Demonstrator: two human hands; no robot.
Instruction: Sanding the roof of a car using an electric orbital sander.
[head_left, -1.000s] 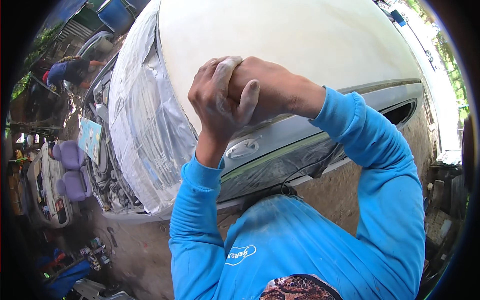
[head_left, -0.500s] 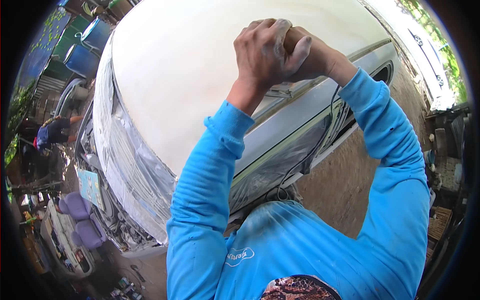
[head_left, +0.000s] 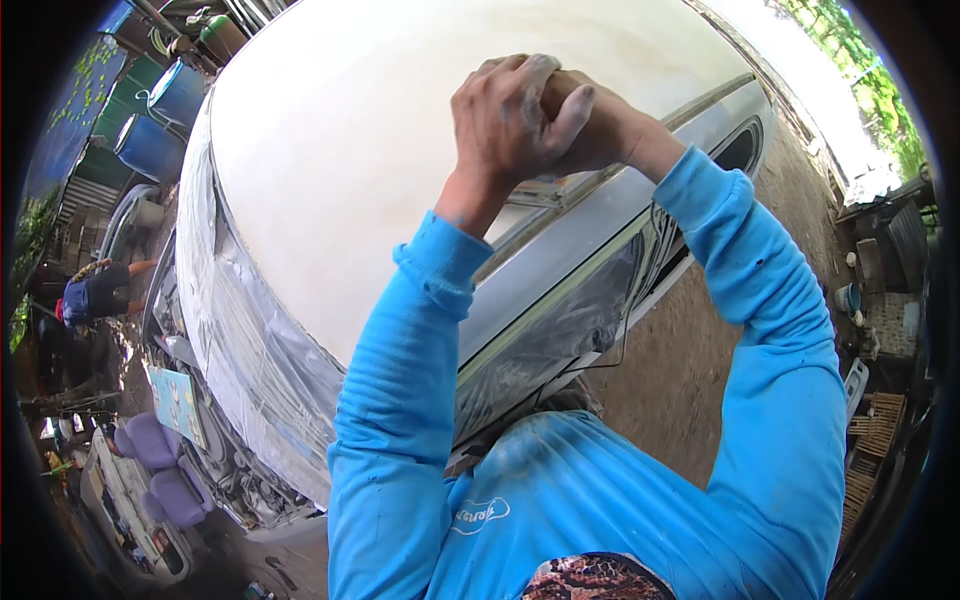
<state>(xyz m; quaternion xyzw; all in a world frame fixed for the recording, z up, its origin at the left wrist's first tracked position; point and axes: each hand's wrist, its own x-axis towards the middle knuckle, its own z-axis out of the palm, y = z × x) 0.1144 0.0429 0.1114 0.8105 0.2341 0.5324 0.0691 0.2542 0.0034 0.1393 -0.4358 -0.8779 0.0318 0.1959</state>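
Both my hands are held together above the pale, matte roof of a car, close to its right-hand edge. My left hand is closed, with its whitish, dusty thumb lying across my right hand. Behind the left one, the right hand is curled, and most of its fingers are hidden. Whatever is gripped in or under them, if anything, cannot be seen. Clear plastic sheeting covers the windshield, and more plastic with greenish tape masks the side window.
A dark cable hangs along the car's side. The engine bay is exposed at the front. Purple seats stand at lower left, blue drums at upper left. Another person bends near the car's front. Bare ground lies at right.
My clasped hands have shifted slightly left and down in the picture, staying together. The view has turned a little, and the cable's loop by the car's side has changed shape.
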